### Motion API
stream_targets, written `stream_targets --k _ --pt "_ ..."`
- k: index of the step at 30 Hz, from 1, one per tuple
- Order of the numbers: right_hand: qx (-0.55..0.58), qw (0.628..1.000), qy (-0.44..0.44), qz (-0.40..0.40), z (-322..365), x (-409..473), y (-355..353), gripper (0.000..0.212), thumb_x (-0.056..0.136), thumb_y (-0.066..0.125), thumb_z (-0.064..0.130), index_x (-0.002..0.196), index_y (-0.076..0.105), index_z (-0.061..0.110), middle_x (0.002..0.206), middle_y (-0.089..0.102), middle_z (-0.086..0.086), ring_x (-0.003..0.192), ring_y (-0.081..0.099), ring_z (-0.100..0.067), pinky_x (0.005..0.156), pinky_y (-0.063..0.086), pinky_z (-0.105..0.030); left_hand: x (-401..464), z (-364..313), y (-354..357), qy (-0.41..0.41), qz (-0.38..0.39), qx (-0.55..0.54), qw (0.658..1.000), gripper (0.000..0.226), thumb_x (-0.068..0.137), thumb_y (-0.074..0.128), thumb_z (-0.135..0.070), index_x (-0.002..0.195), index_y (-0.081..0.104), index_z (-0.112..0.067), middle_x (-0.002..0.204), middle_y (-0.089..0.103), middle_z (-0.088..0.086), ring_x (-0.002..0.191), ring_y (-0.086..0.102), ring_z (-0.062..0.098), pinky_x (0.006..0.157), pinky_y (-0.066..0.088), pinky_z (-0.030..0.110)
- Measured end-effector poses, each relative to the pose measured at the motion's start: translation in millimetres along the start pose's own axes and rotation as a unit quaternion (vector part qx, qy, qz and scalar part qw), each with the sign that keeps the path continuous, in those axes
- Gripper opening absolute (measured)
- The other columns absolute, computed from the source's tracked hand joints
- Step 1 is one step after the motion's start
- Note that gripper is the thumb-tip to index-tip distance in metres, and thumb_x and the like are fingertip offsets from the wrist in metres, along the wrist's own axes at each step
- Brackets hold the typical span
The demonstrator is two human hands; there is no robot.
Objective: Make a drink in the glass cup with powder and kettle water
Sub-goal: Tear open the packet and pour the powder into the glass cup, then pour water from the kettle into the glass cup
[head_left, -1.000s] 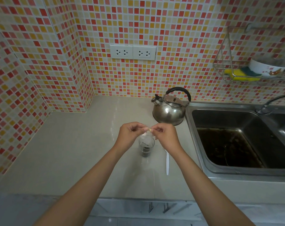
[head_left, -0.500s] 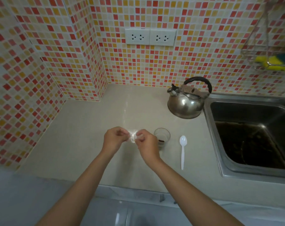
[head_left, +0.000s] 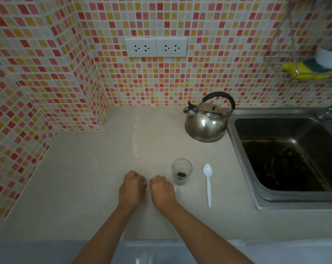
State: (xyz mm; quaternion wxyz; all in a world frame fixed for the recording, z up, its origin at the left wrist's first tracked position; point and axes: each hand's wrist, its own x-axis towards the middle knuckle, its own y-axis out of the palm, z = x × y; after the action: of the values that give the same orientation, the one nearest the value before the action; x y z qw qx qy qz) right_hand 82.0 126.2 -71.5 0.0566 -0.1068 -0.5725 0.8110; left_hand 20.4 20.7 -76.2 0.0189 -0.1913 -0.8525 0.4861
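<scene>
Mosaic-tiled corner, beige desk, steel sink at right. Kettle stood at the back of the desk, just beside the sink, handle arched over the top, spout pointing left. Glass cup sat upright, brown powder in the bottom, no water. White spoon lay just right of it, long axis running front to back. Right hand was nearer cup and kettle, kettle up and right of it; left hand beside. Both had curled fingers, knuckles up; couldn't tell if either held anything.
</scene>
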Motion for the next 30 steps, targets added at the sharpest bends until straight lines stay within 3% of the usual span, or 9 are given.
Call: stream_targets --k 4,8,11,14,19,22,26,30 --pt "-0.042 0.999 -0.014 -0.005 -5.3 -10.4 4.5 0.032 0.087 0.038 -0.003 0.115 0.052 0.002 0.117 0.054 -0.021 0.104 0.055 -0.039 0.078 0.047 -0.047 0.4 12.2 5.6 0.118 -0.043 0.092 0.988 0.016 0.082 0.066 -0.017 0.095 0.074 -0.013 0.109 0.066 0.007 0.099 0.058 0.030 0.077 0.052 0.036" --pt "-0.031 1.000 -0.004 -0.005 -7.4 -27.1 1.8 0.033 0.089 0.044 0.005 0.121 0.050 0.006 0.118 0.052 -0.019 0.104 0.055 -0.037 0.079 0.047 -0.045 -2.4 21.8 8.9 0.129 -0.054 0.073 0.987 0.023 0.080 0.073 -0.018 0.102 0.073 -0.009 0.106 0.067 0.011 0.098 0.059 0.032 0.079 0.053 0.038" --pt "-0.009 0.997 -0.021 -0.077 -13.7 -53.6 -6.2 0.021 0.079 0.064 0.030 0.097 0.067 0.019 0.090 0.065 -0.002 0.077 0.065 -0.019 0.058 0.051 -0.027 -2.0 24.2 7.1 0.115 -0.064 0.002 0.991 0.028 0.078 0.075 -0.013 0.105 0.072 -0.009 0.109 0.065 0.007 0.101 0.060 0.029 0.085 0.051 0.036" --pt "0.002 0.995 -0.020 -0.101 -31.9 -86.9 -12.5 0.016 0.067 0.072 0.040 0.078 0.067 0.029 0.070 0.061 0.010 0.060 0.062 -0.008 0.044 0.045 -0.017 9.6 15.7 -0.5 0.128 -0.090 -0.045 0.987 0.026 0.077 0.073 -0.006 0.103 0.073 -0.010 0.108 0.064 0.007 0.102 0.059 0.028 0.090 0.048 0.033" --pt "0.024 0.982 0.068 -0.176 -87.6 -110.6 -43.8 0.018 0.067 0.080 0.030 0.082 0.073 0.024 0.072 0.066 0.006 0.060 0.065 -0.012 0.049 0.049 -0.018 42.3 -39.0 -17.2 0.161 -0.138 -0.138 0.967 0.011 0.085 0.069 -0.009 0.095 0.073 -0.012 0.101 0.062 0.005 0.096 0.062 0.024 0.090 0.048 0.031" --pt "0.042 0.967 0.141 -0.209 -122.1 -90.4 -83.4 0.023 0.080 0.070 0.030 0.099 0.072 0.017 0.088 0.069 -0.002 0.077 0.067 -0.020 0.064 0.056 -0.030 64.7 -82.5 -22.8 0.185 -0.116 -0.167 0.962 0.012 0.088 0.067 -0.014 0.099 0.072 -0.015 0.104 0.061 0.003 0.098 0.060 0.020 0.091 0.047 0.029" --pt "0.025 0.957 0.143 -0.250 -161.4 -30.8 -141.5 0.034 0.085 0.064 0.033 0.114 0.064 0.015 0.107 0.065 -0.005 0.097 0.062 -0.022 0.079 0.054 -0.034 96.9 -142.6 -27.6 0.199 -0.079 -0.156 0.964 0.016 0.088 0.067 -0.020 0.104 0.070 -0.019 0.110 0.059 0.001 0.100 0.059 0.016 0.086 0.044 0.022" --pt "-0.006 0.956 0.130 -0.262 -198.3 44.3 -189.9 0.042 0.082 0.068 0.036 0.120 0.059 0.018 0.114 0.061 -0.005 0.104 0.059 -0.022 0.082 0.054 -0.036 131.8 -193.0 -28.7 0.198 -0.059 -0.123 0.971 0.025 0.089 0.066 -0.023 0.114 0.067 -0.017 0.117 0.058 0.003 0.106 0.059 0.020 0.092 0.049 0.031"
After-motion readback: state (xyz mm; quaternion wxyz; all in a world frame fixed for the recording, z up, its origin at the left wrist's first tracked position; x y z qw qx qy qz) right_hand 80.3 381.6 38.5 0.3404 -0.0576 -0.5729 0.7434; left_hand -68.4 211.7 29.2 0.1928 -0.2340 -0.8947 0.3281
